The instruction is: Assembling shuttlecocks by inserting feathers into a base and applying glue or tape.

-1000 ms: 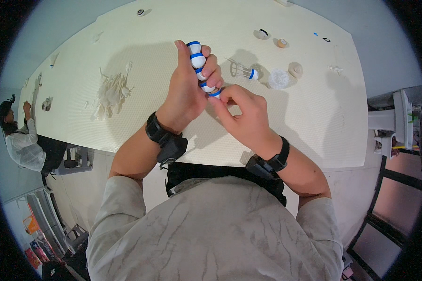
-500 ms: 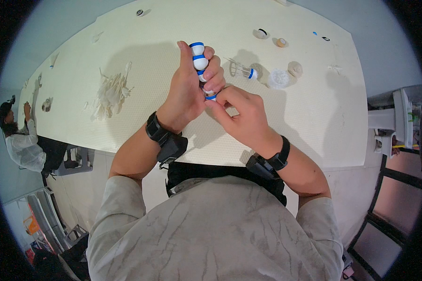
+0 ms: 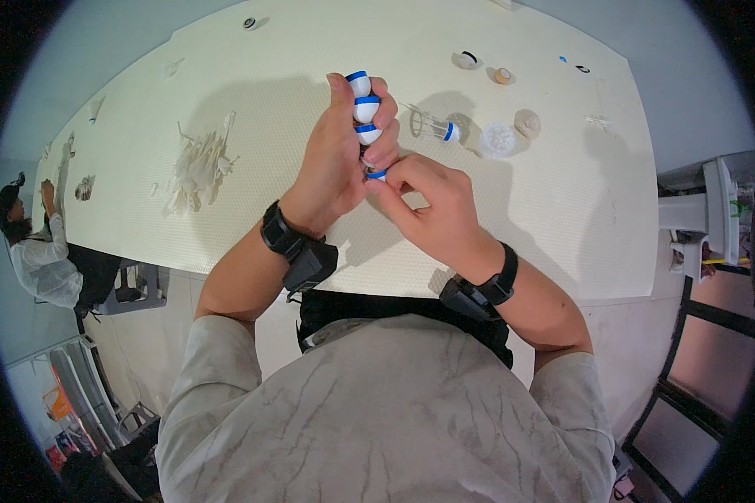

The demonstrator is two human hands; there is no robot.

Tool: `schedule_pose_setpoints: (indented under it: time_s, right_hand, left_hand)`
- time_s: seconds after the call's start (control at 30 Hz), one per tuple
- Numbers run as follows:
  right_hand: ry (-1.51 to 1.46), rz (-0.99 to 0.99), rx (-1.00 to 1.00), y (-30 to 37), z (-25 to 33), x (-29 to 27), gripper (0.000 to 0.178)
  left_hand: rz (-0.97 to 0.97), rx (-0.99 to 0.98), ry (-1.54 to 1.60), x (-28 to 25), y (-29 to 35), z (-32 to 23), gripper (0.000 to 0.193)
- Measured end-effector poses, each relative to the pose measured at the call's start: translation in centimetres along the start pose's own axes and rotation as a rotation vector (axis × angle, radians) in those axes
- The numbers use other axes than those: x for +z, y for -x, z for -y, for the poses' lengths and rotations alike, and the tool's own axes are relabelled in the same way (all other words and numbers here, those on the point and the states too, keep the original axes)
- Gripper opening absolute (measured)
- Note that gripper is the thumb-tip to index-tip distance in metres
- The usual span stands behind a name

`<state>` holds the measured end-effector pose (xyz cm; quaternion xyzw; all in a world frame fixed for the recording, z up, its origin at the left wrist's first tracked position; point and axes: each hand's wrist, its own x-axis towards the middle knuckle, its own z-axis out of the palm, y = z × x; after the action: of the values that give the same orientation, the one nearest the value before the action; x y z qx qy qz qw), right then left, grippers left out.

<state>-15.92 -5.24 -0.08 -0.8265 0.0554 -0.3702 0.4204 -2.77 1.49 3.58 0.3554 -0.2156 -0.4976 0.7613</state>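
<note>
My left hand [image 3: 331, 172] is wrapped around a column of several small white rounded caps [image 3: 367, 109] with blue bands, its thumb along one side and fingers curled round the other. At the column's near end, the thumb and fingertips of my right hand [image 3: 436, 197] pinch the lowest blue-banded white cap [image 3: 377, 175]. The fingers partly cover the lower pieces, so how they join is hidden. Right of the hands lies a clear, ribbed container [image 3: 432, 126] with a blue-and-white end.
A loose pile of thin white sticks, like cotton swabs [image 3: 200, 163], lies to the left. On the right are a white round bundle [image 3: 498, 141], a beige round piece [image 3: 528, 124] and a tan cap [image 3: 502, 76]. Another person [image 3: 38, 243] sits at the table's far left.
The column of caps has turned slightly in my left hand, and more of the white domes shows. My right hand keeps its pinch in nearly the same place.
</note>
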Motion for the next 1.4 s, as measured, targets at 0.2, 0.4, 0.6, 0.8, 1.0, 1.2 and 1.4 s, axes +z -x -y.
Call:
schedule_pose_setpoints:
  time_s: [0.2, 0.4, 0.6, 0.8, 1.0, 1.2, 1.4]
  right_hand:
    - [-0.041, -0.020, 0.020, 0.0, 0.1, 0.2, 0.014]
    - [-0.023, -0.003, 0.014, 0.2, 0.1, 0.1, 0.014]
    - [-0.057, -0.045, 0.020, 0.3, -0.1, 0.6, 0.015]
    - [-0.072, -0.040, 0.062, 0.4, -0.2, 0.7, 0.016]
    - [-0.050, -0.055, 0.075, 0.3, -0.4, 0.8, 0.021]
    - [-0.076, -0.014, 0.106, 0.2, -0.6, 0.8, 0.020]
    - [0.010, 0.063, 0.173, -0.3, -0.6, -0.3, 0.018]
  left_hand:
    - [0.037, 0.004, 0.021, -0.4, 0.0, 0.0, 0.051]
    - [0.027, 0.022, -0.075, -0.1, 0.0, 0.2, 0.050]
    - [-0.024, 0.034, -0.150, -0.2, 0.0, 0.2, 0.050]
    - [-0.031, 0.063, -0.127, -0.2, -0.1, 0.6, 0.051]
    - [-0.074, 0.094, -0.181, 0.0, -0.1, 0.7, 0.053]
    - [-0.040, 0.133, -0.314, -0.4, 0.0, 0.3, 0.053]
    - [-0.113, 0.280, -0.632, -4.2, -2.7, -1.0, 0.048]
